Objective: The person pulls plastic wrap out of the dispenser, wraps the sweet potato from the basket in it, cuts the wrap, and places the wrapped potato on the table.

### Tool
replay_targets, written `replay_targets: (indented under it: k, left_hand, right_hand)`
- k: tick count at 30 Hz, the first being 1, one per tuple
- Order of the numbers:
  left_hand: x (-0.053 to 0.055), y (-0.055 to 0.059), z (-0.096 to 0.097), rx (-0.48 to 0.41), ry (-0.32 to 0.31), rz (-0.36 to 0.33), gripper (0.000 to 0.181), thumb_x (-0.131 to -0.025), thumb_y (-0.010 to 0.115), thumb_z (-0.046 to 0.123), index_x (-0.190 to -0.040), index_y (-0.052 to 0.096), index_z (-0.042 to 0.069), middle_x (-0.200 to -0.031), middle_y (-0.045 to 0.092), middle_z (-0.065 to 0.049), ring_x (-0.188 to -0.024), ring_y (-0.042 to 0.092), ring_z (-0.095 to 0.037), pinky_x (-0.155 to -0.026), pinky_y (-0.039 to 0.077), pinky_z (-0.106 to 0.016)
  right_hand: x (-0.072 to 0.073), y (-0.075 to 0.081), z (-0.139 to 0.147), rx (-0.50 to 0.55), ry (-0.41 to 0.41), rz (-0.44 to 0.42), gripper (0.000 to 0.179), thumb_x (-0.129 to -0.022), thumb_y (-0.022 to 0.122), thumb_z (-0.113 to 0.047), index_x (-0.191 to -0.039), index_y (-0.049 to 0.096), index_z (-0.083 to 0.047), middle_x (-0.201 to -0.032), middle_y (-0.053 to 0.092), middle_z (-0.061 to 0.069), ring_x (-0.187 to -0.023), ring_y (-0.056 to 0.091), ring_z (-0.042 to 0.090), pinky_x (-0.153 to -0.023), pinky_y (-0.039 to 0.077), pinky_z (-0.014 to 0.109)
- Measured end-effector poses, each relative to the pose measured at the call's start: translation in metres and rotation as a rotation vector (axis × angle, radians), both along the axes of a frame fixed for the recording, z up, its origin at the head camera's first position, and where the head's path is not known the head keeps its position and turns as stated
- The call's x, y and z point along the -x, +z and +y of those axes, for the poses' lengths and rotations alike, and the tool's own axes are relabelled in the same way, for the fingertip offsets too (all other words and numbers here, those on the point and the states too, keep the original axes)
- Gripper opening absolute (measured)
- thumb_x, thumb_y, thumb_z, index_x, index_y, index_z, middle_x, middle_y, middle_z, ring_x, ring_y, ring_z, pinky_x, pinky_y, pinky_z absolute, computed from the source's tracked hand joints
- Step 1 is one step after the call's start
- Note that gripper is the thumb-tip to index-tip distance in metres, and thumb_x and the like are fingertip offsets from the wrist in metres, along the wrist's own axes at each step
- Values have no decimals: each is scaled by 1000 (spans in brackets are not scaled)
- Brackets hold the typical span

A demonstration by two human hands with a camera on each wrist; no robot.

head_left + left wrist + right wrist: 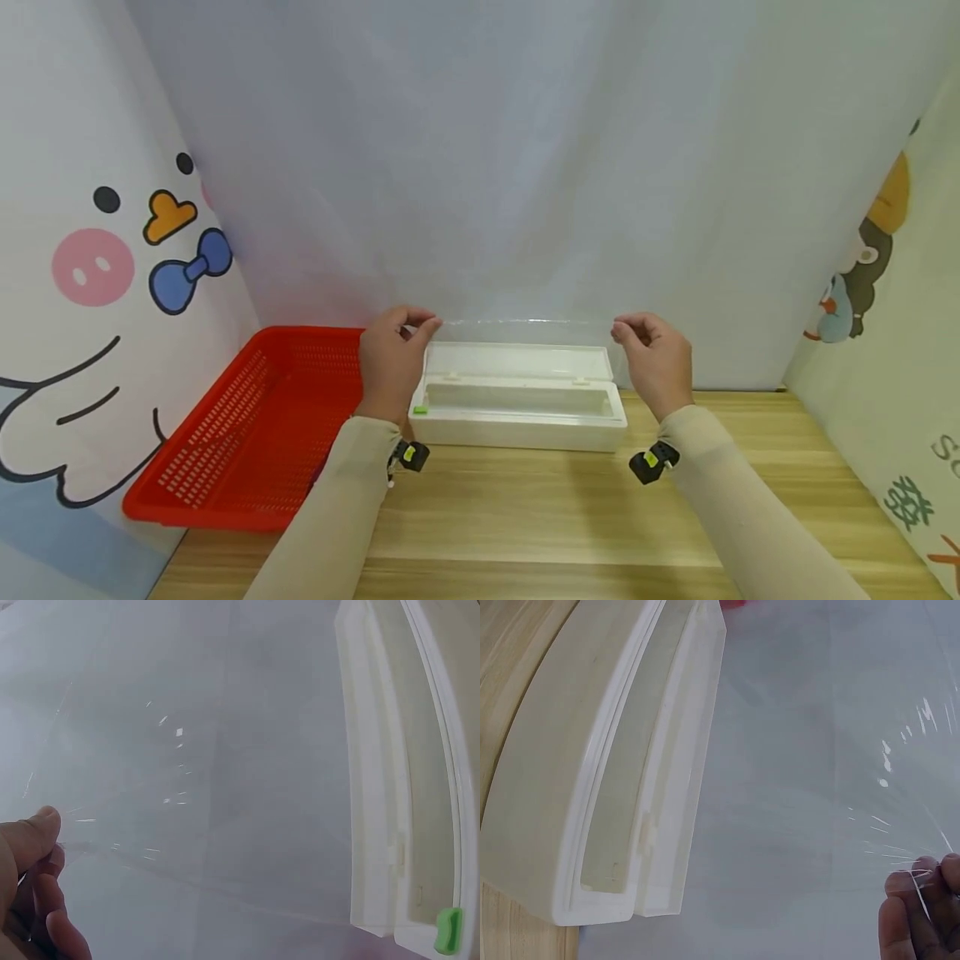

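A sheet of clear plastic wrap (525, 322) stretches between my two hands, its upper edge glinting above the white box. My left hand (395, 358) pinches one corner between thumb and fingers, and creases fan out from that grip in the left wrist view. At the other corner my right hand (654, 358) pinches the film too, with bright wrinkles (887, 761) spreading from its fingertips. Below the film is the white cling wrap dispenser box (517, 433), its lid (517, 362) tipped back. A green slide cutter (421, 410) sits at the left end of its front rim.
A red perforated plastic basket (225, 487) stands to the left, partly behind my left forearm. The wood-grain table (525, 517) runs under the box. A pale curtain (525, 167) hangs behind, and printed cartoon panels border both sides.
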State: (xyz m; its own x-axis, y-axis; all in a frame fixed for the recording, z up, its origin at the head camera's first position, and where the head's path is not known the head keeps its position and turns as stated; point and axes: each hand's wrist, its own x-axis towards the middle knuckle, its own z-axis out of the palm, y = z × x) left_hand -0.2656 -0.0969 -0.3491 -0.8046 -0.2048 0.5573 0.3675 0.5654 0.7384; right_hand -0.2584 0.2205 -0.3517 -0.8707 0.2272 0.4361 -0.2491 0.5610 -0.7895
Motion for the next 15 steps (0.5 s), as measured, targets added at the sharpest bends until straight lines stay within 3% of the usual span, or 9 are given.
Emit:
replay_targets:
  k: [7,15]
  left_hand:
    - [0,8,4,-14,-20,71,14,-87,68,33,-94,70,21,-84,62,6,-65,48,-12,-51,42,-31]
    - [-3,9,3,2,-32,40,14,-87,68,34,-94,70,22,-85,63,8,-67,48,-13,-54,43,-31]
  right_hand:
    - [-2,6,3,17,3,43,26,-95,57,-32,-104,68,-10,-93,69,5,-85,64,18,-70,48,21]
    - [-5,4,5,7,-1,64,26,-95,57,-33,-104,68,-11,-93,69,4,-81,65,13,-68,49,18]
